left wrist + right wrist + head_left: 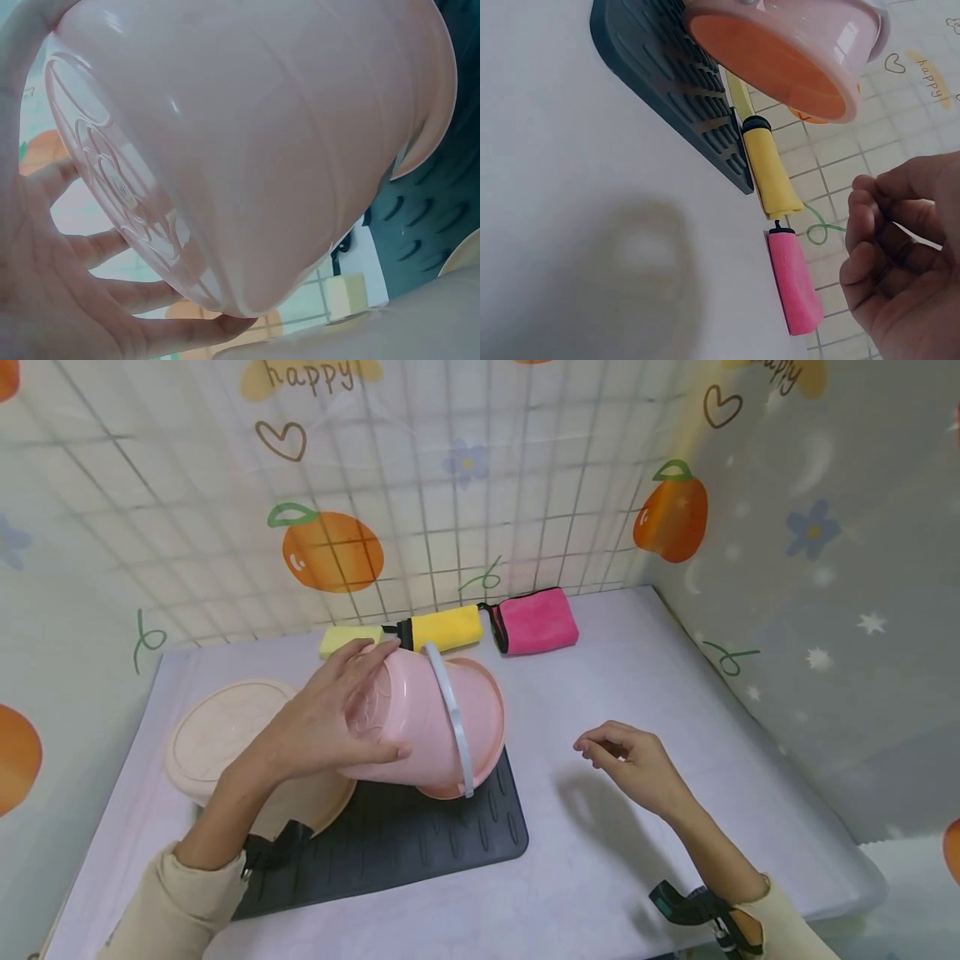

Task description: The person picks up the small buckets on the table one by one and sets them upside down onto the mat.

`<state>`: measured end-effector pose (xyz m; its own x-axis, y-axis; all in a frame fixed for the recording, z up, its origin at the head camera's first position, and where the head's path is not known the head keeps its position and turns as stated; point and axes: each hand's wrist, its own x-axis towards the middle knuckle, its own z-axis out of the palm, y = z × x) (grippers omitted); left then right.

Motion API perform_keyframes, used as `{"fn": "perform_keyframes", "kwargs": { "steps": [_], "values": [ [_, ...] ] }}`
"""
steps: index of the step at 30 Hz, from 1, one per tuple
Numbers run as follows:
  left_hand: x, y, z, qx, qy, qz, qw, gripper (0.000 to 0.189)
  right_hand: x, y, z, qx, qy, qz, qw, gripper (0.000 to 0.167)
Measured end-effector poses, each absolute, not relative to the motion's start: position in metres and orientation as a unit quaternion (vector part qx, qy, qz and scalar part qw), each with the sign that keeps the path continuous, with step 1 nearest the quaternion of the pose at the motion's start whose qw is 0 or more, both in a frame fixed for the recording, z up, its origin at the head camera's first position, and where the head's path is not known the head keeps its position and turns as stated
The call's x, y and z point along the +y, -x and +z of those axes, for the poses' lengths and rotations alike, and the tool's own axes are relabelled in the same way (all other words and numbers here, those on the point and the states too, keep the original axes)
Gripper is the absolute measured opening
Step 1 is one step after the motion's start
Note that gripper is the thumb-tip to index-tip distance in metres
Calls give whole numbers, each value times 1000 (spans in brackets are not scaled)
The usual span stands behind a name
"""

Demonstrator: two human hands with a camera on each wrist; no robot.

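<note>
A pink bucket with a pale blue-grey handle is tipped on its side over the dark mat, mouth facing right. My left hand grips it at the base end, fingers spread over the far side and thumb along the near side. In the left wrist view, raised swirls mark the bucket's base. The right wrist view looks at the bucket's mouth, its inside orange-pink. To the right, my right hand hovers over the table with loosely curled fingers, holding nothing.
A ridged dark mat lies under the bucket. Pale beige-pink containers stand at the left, partly behind my left arm. Along the back lie a light green cloth, a yellow folded cloth and a pink pouch, close to the curtained grid wall.
</note>
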<state>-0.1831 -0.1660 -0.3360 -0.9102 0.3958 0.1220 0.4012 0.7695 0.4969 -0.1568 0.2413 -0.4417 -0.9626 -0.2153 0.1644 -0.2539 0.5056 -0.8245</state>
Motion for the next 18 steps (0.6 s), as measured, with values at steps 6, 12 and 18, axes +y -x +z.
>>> {"fn": "perform_keyframes", "kwargs": {
  "steps": [6, 12, 18],
  "values": [
    [-167, 186, -333, -945, 224, -239, 15, 110, 242, 156, -443, -873, -131, 470, 23, 10],
    [-167, 189, -330, -950, 230, -210, 17, 110, 244, 157, -443, -873, -137, 467, 27, 9],
    [-163, 190, -328, -958, 231, -168, 9, 106, 244, 157, -446, -872, -135, 470, 23, 8]
  ]
}}
